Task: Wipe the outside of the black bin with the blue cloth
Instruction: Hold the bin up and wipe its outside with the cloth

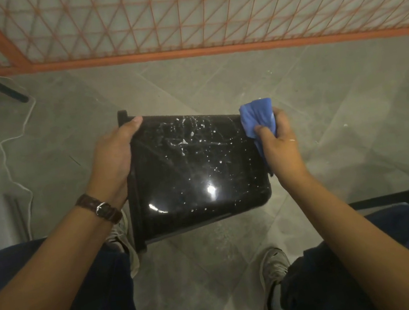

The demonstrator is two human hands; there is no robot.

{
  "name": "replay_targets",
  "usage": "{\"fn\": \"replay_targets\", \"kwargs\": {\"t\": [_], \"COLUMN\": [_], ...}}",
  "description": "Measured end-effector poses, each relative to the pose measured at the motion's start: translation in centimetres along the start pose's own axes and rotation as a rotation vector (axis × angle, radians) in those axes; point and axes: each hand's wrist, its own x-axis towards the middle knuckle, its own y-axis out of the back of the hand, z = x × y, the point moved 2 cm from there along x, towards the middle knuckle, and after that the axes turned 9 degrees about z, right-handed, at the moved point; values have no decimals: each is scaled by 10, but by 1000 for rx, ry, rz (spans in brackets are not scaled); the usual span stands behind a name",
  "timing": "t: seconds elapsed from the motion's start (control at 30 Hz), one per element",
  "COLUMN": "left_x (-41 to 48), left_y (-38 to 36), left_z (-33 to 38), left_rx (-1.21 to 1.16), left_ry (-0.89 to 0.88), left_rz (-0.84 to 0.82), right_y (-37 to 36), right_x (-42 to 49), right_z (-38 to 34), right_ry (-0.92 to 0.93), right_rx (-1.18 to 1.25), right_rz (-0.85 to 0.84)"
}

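The grey tiled floor (320, 84) filled most of the view. An orange wire fence (203, 9) ran across the top, with its bottom bar along the floor. At the bottom were the person's legs in dark blue trousers (88, 305), one on each side.

The black bin (195, 172) was in the middle, between the knees. It was turned on its side, with the open end to the left and the flat base to the right. Its shiny wall faced up and had many small white specks and streaks on it. Two bright spots of light showed near its lower part.

The left hand (113, 155) held the bin at its open end. Its thumb lay on the outside wall, and the other fingers were hidden by the rim. The right hand (278, 143) was at the base end, and its curled fingers pinched the blue cloth (256, 116). The cloth was bunched up and touched the far corner of the bin's base.

A grey and white shoe (274, 272) stood on the floor under the right arm. The other shoe (120, 236) was partly hidden behind the bin. A brown watch (100, 209) was on the left wrist. A thin white cord (12, 157) lay in loops on the floor at the left.
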Motion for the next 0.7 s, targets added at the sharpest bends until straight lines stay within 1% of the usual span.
{"fn": "replay_targets", "kwargs": {"t": [0.17, 0.3, 0.5, 0.63, 0.7], "left_x": [3, 4, 8, 8, 6], "left_y": [4, 5, 10, 5, 1], "left_z": [-1, 5, 12, 8, 6], "left_rx": [-134, -180, -214, -202, -186], "left_ry": [98, 78, 57, 65, 69], "left_rz": [12, 50, 138, 133, 118], "right_y": [1, 1, -3, -9, -17], "right_x": [-6, -14, -30, -33, -37], "right_z": [-1, -5, 2, -1, -3], "right_ry": [131, 230, 159, 192, 241], "right_rx": [-99, -161, -159, -185, -190], "right_rz": [12, 29, 5, 10, -33]}}
